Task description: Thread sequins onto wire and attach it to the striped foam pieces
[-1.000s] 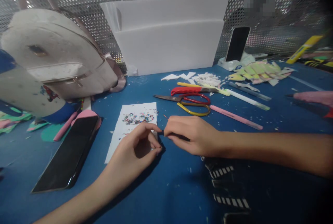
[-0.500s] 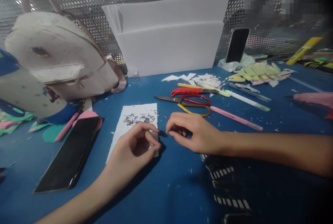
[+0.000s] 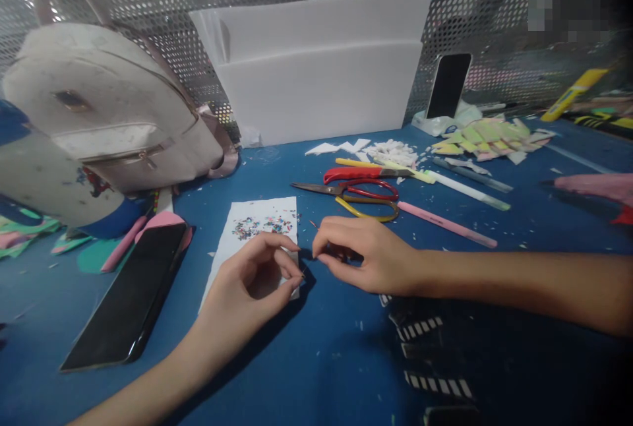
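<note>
My left hand (image 3: pixel 257 274) rests over the lower part of a small white paper (image 3: pixel 222 241). Its thumb and a finger are pinched, with a tiny speck at the tips that I cannot make out. On that paper lie many tiny multicoloured pieces (image 3: pixel 247 228). Just to the right, my right hand (image 3: pixel 368 254) hovers low over the blue table, thumb and forefinger pressed together; whatever is between them is too small to tell. A narrow gap separates the two hands. Beyond my right hand lie scissors (image 3: pixel 316 187) with red and yellow handles and a pink pen (image 3: pixel 445 223).
A black phone (image 3: pixel 128 294) lies at left, near a pale backpack (image 3: pixel 99 103) and a jug-like container (image 3: pixel 64 175). White boards (image 3: pixel 326 90) stand behind. A red-handled tool (image 3: pixel 353 174), paper scraps (image 3: pixel 494 139), an upright phone (image 3: pixel 449 86) and a pink glue gun (image 3: pixel 593 185) are at right.
Both hands keep nearly the same pinched pose. The whole view has shifted very slightly, and a tiny speck shows more clearly at my left fingertips.
</note>
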{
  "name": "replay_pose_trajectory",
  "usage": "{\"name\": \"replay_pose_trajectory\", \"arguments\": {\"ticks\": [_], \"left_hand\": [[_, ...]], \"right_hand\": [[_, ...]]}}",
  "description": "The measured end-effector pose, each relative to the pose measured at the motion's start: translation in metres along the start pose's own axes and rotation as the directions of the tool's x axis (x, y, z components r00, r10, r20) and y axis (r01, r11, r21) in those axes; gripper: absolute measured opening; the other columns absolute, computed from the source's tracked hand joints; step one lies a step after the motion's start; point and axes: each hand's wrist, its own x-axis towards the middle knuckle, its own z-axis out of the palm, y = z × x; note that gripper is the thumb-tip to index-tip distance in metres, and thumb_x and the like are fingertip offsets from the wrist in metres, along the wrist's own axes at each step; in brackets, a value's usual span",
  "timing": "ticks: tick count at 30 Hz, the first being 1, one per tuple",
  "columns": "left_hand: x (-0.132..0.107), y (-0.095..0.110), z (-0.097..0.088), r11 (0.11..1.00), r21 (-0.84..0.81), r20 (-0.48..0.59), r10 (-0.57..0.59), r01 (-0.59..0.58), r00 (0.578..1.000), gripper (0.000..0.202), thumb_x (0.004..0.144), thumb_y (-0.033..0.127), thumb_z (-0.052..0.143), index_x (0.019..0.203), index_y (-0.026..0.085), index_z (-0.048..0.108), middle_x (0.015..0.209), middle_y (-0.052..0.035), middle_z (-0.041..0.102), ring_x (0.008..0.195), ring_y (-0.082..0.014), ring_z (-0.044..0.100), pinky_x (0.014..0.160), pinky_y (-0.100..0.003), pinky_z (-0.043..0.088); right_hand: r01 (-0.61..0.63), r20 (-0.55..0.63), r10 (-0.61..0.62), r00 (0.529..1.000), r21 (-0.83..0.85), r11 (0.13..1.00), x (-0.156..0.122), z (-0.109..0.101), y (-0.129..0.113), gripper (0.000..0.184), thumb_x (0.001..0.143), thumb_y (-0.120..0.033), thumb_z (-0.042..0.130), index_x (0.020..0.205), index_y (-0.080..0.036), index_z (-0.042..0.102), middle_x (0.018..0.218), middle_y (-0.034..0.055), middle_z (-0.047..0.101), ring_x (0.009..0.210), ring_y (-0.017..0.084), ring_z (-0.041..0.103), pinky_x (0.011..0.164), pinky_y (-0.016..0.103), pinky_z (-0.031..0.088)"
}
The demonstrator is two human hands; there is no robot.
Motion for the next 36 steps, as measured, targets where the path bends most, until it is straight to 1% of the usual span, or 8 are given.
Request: {"name": "replay_pose_trajectory", "arguments": {"ticks": [5, 13, 21, 28, 36], "left_hand": [[-0.0002, 0.0008, 0.0005, 1.0, 0.019, 0.0, 0.021, -0.021, 1.0, 0.022, 0.085, 0.009, 0.06, 0.104, 0.02, 0.054, 0.075, 0.0033, 0.06, 0.072, -0.0105, 0.057, 0.073, -0.023, 0.046], [0.0012, 0.0001, -0.0006, 1.0, 0.011, 0.007, 0.013, -0.013, 1.0, 0.022, 0.085, 0.012, 0.061, 0.104, 0.019, 0.054, 0.078, 0.0012, 0.061, 0.073, -0.0124, 0.058, 0.072, -0.026, 0.047], [0.0008, 0.002, -0.0002, 1.0, 0.027, 0.016, 0.006, -0.006, 1.0, 0.022, 0.085, 0.011, 0.061, 0.104, 0.019, 0.054, 0.078, 0.0011, 0.062, 0.072, -0.0118, 0.057, 0.071, -0.025, 0.046], [0.0009, 0.0036, -0.0001, 1.0, 0.004, 0.045, -0.011, 0.011, 0.999, 0.022, 0.086, 0.012, 0.061, 0.105, 0.019, 0.054, 0.079, 0.0012, 0.061, 0.073, -0.0115, 0.056, 0.072, -0.025, 0.045], [0.0011, 0.0039, -0.0003, 1.0, 0.002, 0.045, -0.008, 0.008, 0.999, 0.022, 0.086, 0.012, 0.06, 0.106, 0.019, 0.054, 0.079, 0.0008, 0.062, 0.072, -0.0118, 0.056, 0.072, -0.025, 0.045]], "right_hand": [[-0.009, 0.028, 0.009, 1.0, -0.019, 1.0, -0.0008, 0.0, 0.0008, 0.007, 0.089, -0.011, 0.052, 0.09, -0.016, 0.057, 0.081, -0.0003, 0.053, 0.068, 0.01, 0.046, 0.062, 0.024, 0.037], [0.0, 0.02, 0.0, 1.0, -0.024, 1.0, 0.0001, 0.0002, 0.0013, 0.008, 0.09, -0.011, 0.05, 0.09, -0.017, 0.056, 0.081, 0.0004, 0.054, 0.069, 0.01, 0.045, 0.063, 0.024, 0.036], [-0.004, 0.025, 0.005, 1.0, -0.043, 0.999, -0.0004, 0.0004, 0.0019, 0.008, 0.091, -0.013, 0.049, 0.091, -0.017, 0.056, 0.083, 0.0013, 0.055, 0.07, 0.011, 0.047, 0.063, 0.025, 0.037], [-0.005, 0.032, 0.007, 0.999, -0.057, 0.998, -0.0007, 0.0003, 0.0027, 0.008, 0.092, -0.013, 0.049, 0.091, -0.017, 0.056, 0.083, 0.0009, 0.054, 0.071, 0.011, 0.048, 0.065, 0.025, 0.038], [0.001, 0.029, 0.001, 1.0, -0.066, 0.998, -0.0004, 0.0007, 0.0023, 0.01, 0.092, -0.013, 0.048, 0.092, -0.017, 0.057, 0.084, 0.002, 0.056, 0.072, 0.012, 0.049, 0.066, 0.025, 0.039]]}}
